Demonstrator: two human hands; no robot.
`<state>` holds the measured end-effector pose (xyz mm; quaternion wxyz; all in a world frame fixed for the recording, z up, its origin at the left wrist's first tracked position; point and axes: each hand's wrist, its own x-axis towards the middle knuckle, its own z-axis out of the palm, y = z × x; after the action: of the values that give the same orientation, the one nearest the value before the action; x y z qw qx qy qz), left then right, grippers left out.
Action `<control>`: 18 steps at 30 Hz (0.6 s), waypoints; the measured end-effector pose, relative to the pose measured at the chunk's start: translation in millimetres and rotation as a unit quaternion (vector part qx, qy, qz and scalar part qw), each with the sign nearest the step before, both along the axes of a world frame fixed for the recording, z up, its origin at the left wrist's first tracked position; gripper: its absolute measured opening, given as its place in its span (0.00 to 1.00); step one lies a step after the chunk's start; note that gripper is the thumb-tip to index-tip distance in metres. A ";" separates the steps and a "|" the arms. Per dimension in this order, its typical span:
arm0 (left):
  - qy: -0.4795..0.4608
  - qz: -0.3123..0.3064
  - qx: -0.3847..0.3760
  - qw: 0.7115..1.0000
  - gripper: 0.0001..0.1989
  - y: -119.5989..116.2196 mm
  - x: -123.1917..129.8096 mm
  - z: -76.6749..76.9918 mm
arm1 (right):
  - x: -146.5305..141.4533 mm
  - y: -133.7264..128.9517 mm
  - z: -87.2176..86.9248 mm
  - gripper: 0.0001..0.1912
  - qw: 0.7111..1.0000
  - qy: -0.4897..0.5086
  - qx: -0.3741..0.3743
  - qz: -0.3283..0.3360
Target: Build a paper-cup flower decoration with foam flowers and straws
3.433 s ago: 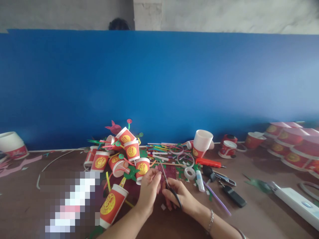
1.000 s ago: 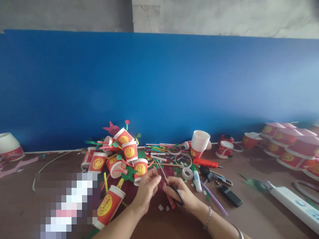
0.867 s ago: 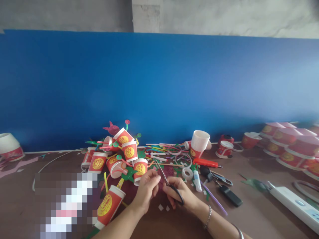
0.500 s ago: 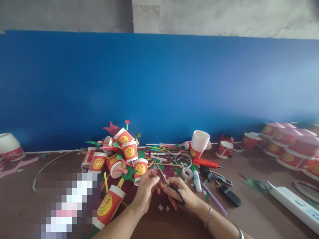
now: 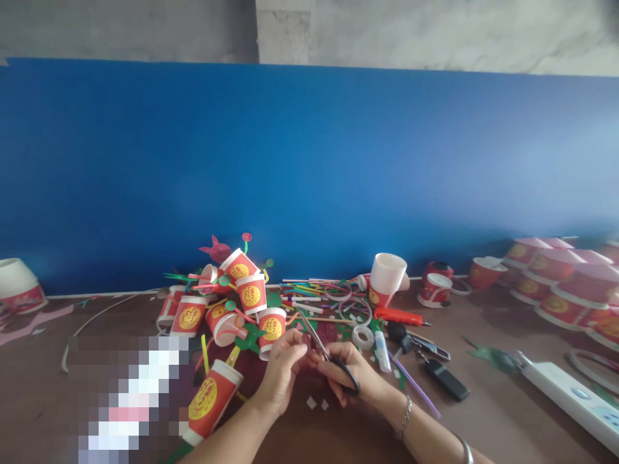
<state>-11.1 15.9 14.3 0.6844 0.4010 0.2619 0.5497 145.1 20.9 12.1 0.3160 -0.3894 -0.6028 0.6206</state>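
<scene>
My right hand (image 5: 351, 374) is closed on a pair of scissors (image 5: 343, 374) with black handles. Their metal blades point up and to the left, past the fingertips of my other hand. My left hand (image 5: 285, 367) pinches a small dark red piece of paper (image 5: 307, 340), partly hidden by the fingers, beside the blades. Whether the blades touch the piece, I cannot tell. Two small white paper bits (image 5: 311, 403) lie on the brown table (image 5: 309, 438) just below my hands. A decorated red paper cup (image 5: 209, 399) lies tilted to the left of my left forearm.
Several red cups with straws and green cutouts (image 5: 250, 338) are heaped at left. Behind my hands lie straws, markers (image 5: 309, 309) and a tape roll (image 5: 362, 337). To the right are a glue stick (image 5: 382, 351), an orange-red cutter (image 5: 399, 316), keys, stacked cups (image 5: 388, 274) and a power strip (image 5: 570, 399).
The dark red piece shows slightly more above my left fingers. Both hands and the scissors have otherwise barely moved.
</scene>
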 end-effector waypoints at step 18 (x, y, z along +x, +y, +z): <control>0.237 -0.043 -0.016 0.971 0.05 -2.9 7.2 -2.7 | 0.2 5.6 -1.5 0.15 0.996 0.020 0.017 -0.090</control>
<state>-3.9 13.0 11.6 0.6326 0.5194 0.4078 0.4048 145.4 26.5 10.6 0.3890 -0.4243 -0.5694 0.5869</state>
